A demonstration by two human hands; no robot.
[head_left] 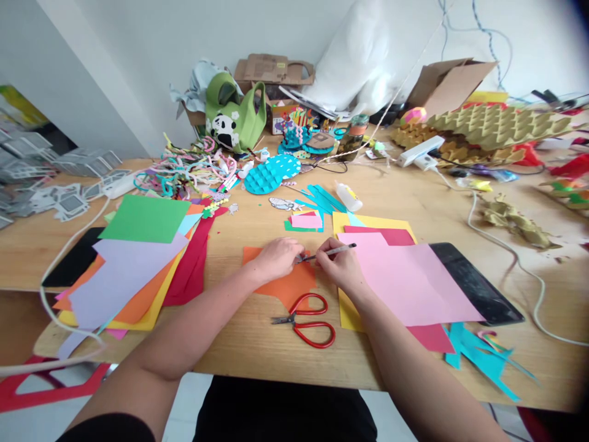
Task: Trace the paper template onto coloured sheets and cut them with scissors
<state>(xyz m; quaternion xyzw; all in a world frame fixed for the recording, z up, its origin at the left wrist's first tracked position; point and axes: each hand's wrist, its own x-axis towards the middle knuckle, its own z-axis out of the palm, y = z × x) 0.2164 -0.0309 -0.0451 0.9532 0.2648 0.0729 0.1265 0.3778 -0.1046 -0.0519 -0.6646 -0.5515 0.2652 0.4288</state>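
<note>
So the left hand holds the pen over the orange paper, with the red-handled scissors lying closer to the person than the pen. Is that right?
Not quite: the right hand, not the left hand, holds the pen, as the head view shows. The orange paper and red-handled scissors are as you say.

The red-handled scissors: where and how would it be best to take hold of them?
The scissors are probably best gripped by the red loops, from the right: these spread wide on that side, while the blades point left.
</note>
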